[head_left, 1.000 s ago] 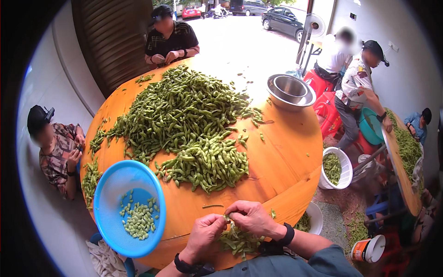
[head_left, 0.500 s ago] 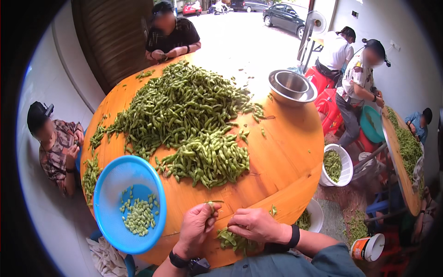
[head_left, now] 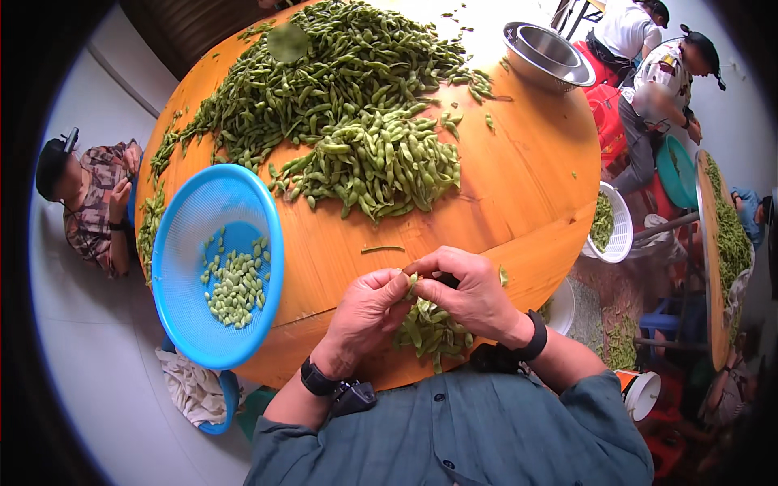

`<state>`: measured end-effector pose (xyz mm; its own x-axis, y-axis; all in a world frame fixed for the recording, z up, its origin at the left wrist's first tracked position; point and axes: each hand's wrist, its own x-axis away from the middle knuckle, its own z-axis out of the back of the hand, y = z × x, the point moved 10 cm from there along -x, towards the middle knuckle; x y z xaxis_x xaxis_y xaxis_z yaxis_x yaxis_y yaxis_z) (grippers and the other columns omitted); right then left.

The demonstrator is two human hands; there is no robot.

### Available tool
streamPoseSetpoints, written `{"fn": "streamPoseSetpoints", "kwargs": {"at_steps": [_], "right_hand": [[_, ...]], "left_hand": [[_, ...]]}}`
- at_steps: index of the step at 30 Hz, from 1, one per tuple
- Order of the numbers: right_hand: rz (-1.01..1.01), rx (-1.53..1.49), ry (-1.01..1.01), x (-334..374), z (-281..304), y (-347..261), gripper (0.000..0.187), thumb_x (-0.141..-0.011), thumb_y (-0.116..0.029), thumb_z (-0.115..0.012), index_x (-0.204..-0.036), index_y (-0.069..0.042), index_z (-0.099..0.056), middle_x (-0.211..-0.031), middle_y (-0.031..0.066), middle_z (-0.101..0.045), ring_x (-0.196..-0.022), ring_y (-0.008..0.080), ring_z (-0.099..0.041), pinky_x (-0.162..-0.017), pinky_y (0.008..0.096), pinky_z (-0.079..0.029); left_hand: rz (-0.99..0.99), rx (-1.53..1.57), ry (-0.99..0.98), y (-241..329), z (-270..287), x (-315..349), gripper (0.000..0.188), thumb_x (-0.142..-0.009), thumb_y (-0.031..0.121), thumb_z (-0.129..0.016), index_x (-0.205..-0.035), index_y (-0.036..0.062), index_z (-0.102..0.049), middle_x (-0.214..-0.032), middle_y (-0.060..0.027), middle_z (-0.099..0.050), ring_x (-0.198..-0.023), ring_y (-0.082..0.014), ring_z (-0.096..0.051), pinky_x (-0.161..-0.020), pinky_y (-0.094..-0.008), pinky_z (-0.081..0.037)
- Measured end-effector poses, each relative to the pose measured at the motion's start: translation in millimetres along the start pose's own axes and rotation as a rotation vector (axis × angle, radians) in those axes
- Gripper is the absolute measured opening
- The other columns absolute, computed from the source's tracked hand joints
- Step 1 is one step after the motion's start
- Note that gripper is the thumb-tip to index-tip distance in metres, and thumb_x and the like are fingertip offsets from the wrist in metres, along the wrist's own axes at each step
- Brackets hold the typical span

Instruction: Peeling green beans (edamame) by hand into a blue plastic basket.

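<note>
At the near edge of the desk (head_left: 527, 186), pinching a small green pod (head_left: 412, 285) between left hand (head_left: 369, 312) and right hand (head_left: 466, 296), bringing thumbs and fingertips nearly together. Possibly risking a bean shooting loose from squeezing too hard, or losing it among the loose pods (head_left: 438, 328) just below from working so low over them. To the left, seeing shelled beans (head_left: 235, 279) in a blue basket (head_left: 178, 267), apparently overhanging the desk, so perhaps inviting a spill from a forearm knock. Beneath that, noticing pale cloth (head_left: 190, 385) bundled in a blue tub (head_left: 232, 401). Farther over the desk, facing a big pile of pods (head_left: 324, 89), perhaps threatening a slide from pulling at its base. Near the far right rim, seeing two nested metal bowls (head_left: 549, 49). Off the desk at right, looking at more pods in a white basket (head_left: 622, 231), then, beyond, at a green tub (head_left: 675, 166), not telling its contents clearly.
</note>
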<state>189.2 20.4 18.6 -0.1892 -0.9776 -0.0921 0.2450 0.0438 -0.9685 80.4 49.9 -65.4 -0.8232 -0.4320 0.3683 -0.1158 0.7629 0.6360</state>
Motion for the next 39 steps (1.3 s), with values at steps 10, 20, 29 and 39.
{"fn": "streamPoseSetpoints", "kwargs": {"at_steps": [10, 20, 29, 39], "right_hand": [[0.139, 0.246, 0.013, -7, -2, -13, 0.008, -0.084, -0.005, -0.069, -0.089, 0.001, -0.069, -0.077, 0.0140, -0.065, -0.072, 0.0261, -0.066, -0.063, 0.0339, -0.051], [-0.179, 0.001, 0.012, -8, 4, 20, 0.012, -0.091, -0.009, -0.064, -0.092, 0.002, -0.068, -0.077, 0.0093, -0.069, -0.067, 0.0105, -0.061, -0.062, 0.0277, -0.051], [-0.278, -0.263, -0.011, -7, -5, 29, 0.007, -0.090, -0.004, -0.063, -0.096, 0.000, -0.061, -0.080, -0.0009, -0.060, -0.073, 0.0054, -0.055, -0.064, 0.0234, -0.047], [-0.297, -0.214, 0.019, -9, -3, 34, 0.012, -0.085, -0.004, -0.061, -0.096, -0.002, -0.057, -0.079, -0.0020, -0.054, -0.071, 0.0036, -0.049, -0.062, 0.0216, -0.044]], "left_hand": [[-0.014, -0.265, 0.105, 15, -13, 6, 0.038, -0.100, 0.038, -0.053, -0.100, 0.0013, -0.064, -0.083, -0.0013, -0.062, -0.063, -0.0051, -0.055, -0.050, -0.0171, -0.044], [-0.017, -0.140, 0.231, 21, -5, 8, 0.017, -0.096, 0.014, -0.062, -0.106, 0.0010, -0.059, -0.086, -0.0006, -0.061, -0.069, -0.0063, -0.057, -0.058, -0.0186, -0.049], [-0.121, -0.314, 0.218, 29, -7, 9, 0.017, -0.089, 0.009, -0.071, -0.096, 0.0064, -0.057, -0.073, 0.0058, -0.054, -0.055, -0.0007, -0.046, -0.045, -0.0175, -0.035], [-0.199, -0.400, 0.236, 32, -5, 8, 0.017, -0.090, 0.013, -0.072, -0.097, 0.0063, -0.059, -0.070, 0.0062, -0.054, -0.054, -0.0009, -0.046, -0.046, -0.0171, -0.035]]}}
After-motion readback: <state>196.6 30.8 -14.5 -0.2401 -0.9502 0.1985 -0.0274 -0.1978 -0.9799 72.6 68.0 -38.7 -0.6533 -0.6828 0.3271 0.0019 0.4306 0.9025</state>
